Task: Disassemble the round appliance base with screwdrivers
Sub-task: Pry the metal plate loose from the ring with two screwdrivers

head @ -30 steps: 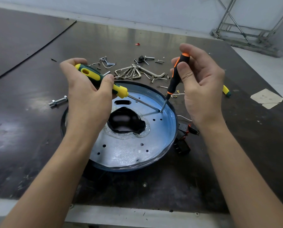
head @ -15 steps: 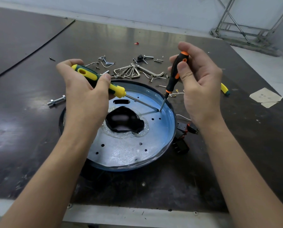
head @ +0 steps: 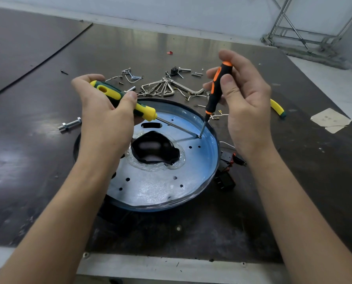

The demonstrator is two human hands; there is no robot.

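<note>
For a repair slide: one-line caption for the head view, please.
Left hand and right hand hold yellow-green screwdriver and orange-black screwdriver tips together on the round base.

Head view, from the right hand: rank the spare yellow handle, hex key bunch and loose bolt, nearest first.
1. The spare yellow handle, just right of the right hand.
2. The hex key bunch, to its left, farther back.
3. The loose bolt, far left.

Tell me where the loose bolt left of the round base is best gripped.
Pinch the bolt across its mid-shank from straight above: it lies flat on the table, thicker at both ends, apart from the round base.
</note>
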